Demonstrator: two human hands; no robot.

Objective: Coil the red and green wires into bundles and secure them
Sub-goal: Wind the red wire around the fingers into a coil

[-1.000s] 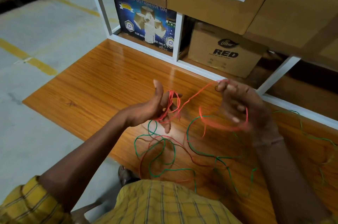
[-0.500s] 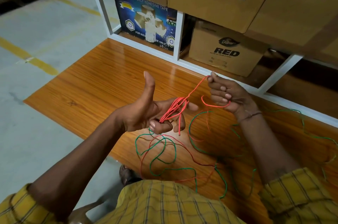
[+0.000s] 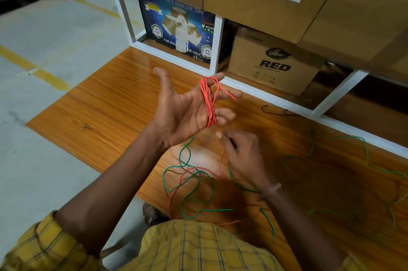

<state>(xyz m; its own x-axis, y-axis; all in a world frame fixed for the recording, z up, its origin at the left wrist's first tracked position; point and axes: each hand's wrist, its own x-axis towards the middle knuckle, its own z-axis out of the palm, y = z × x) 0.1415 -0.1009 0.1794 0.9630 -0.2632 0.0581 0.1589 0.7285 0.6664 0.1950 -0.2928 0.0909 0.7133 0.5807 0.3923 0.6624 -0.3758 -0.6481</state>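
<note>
The red wire (image 3: 208,102) is wound in several loops across the fingers (image 3: 223,113) of the left hand (image 3: 183,111), running from the index fingertip down past the little finger, on the palm side. That hand is raised above the table, palm up, thumb spread wide and fingers loosely splayed rather than clenched, so the coil hangs around them. Just below it, the right hand (image 3: 240,155) is blurred; its fingers look curled and pinched together near the lower end of the coil, though whether they actually grip the wire cannot be told. More red wire trails from beneath that hand onto the wooden table (image 3: 106,105), tangled there with the green wire (image 3: 187,182), which lies loose in curves stretching away to the right. Behind the table stand cardboard boxes (image 3: 271,65) in a white shelf frame (image 3: 216,47).
</note>
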